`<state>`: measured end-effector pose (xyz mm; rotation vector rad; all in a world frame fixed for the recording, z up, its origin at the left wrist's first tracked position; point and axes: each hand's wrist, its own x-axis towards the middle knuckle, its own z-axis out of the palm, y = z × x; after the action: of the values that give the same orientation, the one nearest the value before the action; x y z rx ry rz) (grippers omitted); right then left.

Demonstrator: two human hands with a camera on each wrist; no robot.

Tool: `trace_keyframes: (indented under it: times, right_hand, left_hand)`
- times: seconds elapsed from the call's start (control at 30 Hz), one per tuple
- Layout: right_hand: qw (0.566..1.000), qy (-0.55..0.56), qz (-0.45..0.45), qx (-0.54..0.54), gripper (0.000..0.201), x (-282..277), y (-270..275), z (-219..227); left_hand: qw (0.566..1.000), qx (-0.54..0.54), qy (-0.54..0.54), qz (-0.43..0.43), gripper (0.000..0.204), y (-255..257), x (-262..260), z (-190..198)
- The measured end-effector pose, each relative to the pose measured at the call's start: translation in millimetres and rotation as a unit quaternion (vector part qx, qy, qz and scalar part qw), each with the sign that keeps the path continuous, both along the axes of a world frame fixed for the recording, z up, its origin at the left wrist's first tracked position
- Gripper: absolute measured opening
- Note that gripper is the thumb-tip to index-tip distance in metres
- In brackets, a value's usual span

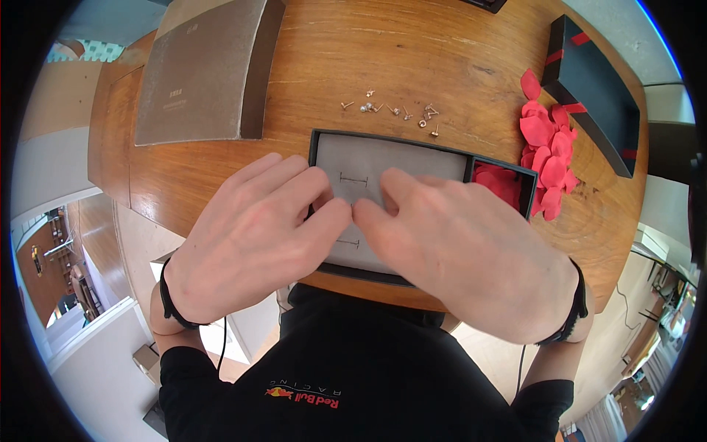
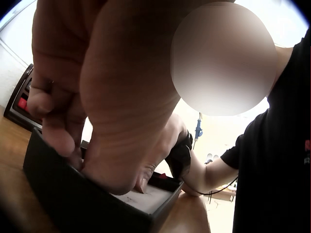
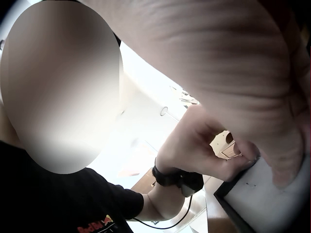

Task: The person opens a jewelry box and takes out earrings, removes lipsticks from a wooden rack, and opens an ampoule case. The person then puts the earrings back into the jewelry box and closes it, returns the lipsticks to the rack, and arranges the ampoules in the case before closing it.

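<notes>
A black open box (image 1: 392,135) lies in front of me, with a pale grey padded insert (image 1: 412,152) that shows short I-shaped slits. Over the middle of that insert, my left hand (image 1: 258,232) and right hand (image 1: 464,247) meet, thumb tips side by side and fingers bent downward. In the left wrist view the left thumb (image 2: 114,170) points down inside the box wall, near the right hand (image 2: 163,145). The right wrist view has the right hand's fingertips right at the insert (image 3: 248,199). I cannot tell what the fingertips hold.
Several small rose-gold stud-like pieces (image 1: 434,132) lie beyond the box. Red petals (image 1: 552,166) are heaped to its right, and more petals (image 1: 492,179) fill its side compartment. A black lid with red ribbon (image 1: 607,96) lies far right; a large grey-brown box (image 1: 195,81) stands left.
</notes>
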<state>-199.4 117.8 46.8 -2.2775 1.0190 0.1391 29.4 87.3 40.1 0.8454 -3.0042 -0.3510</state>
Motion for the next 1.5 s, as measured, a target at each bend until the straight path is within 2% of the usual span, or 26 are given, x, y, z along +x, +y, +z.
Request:
trace_keyframes:
  times: [0.07,0.1,0.17,0.23,0.33,0.4,0.43,0.47,0.53,0.63,0.73,1.2,1.37,1.43,1.5]
  right_hand:
    - [1.0,0.005,-0.005,0.001,0.028,-1.0,2.6,5.1]
    - [1.0,0.008,-0.008,0.003,0.028,-0.9,3.4,7.1]
    - [1.0,0.012,-0.011,0.002,0.029,-2.1,5.0,8.2]
    - [1.0,0.016,-0.012,0.0,0.03,-5.1,4.8,7.7]
    - [0.997,-0.037,-0.009,-0.061,0.028,-18.9,0.8,4.9]
    - [0.972,-0.187,-0.125,-0.067,0.023,-34.2,-16.5,4.4]
    - [0.958,-0.204,-0.147,-0.138,0.024,-41.7,-29.1,-5.6]
    - [0.954,-0.212,-0.149,-0.151,0.022,-47.1,-42.6,-9.9]
    - [0.953,-0.179,-0.186,-0.158,0.021,-52.1,-48.9,-24.0]
    - [0.969,-0.142,-0.167,-0.111,0.022,-54.3,-52.7,-33.3]
    - [0.971,-0.128,-0.169,-0.11,0.023,-55.7,-51.8,-40.6]
    - [0.972,-0.142,-0.158,-0.102,0.023,-60.8,-58.4,-34.6]
    - [0.969,-0.144,-0.17,-0.104,0.022,-59.8,-54.8,-27.8]
    - [0.979,-0.124,-0.149,-0.056,0.021,-58.9,-52.0,-28.4]
    - [0.983,-0.118,-0.131,-0.044,0.023,-56.6,-50.6,-27.1]
  left_hand:
    - [0.993,0.059,0.102,-0.006,0.024,-9.8,2.2,-3.4]
    - [0.993,0.059,0.104,-0.006,0.024,-15.9,1.0,-4.2]
    - [0.981,0.06,0.18,0.035,0.022,-30.4,-3.8,-5.8]
    - [0.977,0.078,0.191,0.057,0.02,-45.3,-14.6,-9.0]
    - [0.966,0.109,0.219,0.086,0.013,-66.8,-30.6,-23.0]
    - [0.959,0.141,0.228,0.094,0.012,-76.9,-37.6,-34.8]
    - [0.958,0.139,0.232,0.096,0.012,-79.2,-39.2,-37.8]
    - [0.959,0.151,0.222,0.094,0.012,-81.1,-41.4,-40.3]
    - [0.959,0.162,0.214,0.09,0.012,-83.4,-44.1,-42.8]
    - [0.956,0.181,0.207,0.106,0.01,-84.3,-44.7,-45.3]
    - [0.952,0.183,0.21,0.123,0.009,-84.2,-44.3,-47.3]
    - [0.931,0.225,0.243,0.156,0.009,-82.3,-39.8,-53.1]
    - [0.93,0.181,0.281,0.151,0.007,-81.3,-35.8,-49.3]
    - [0.926,0.177,0.294,0.159,0.007,-82.5,-32.5,-47.3]
    - [0.925,0.192,0.262,0.194,0.007,-85.0,-29.0,-43.5]
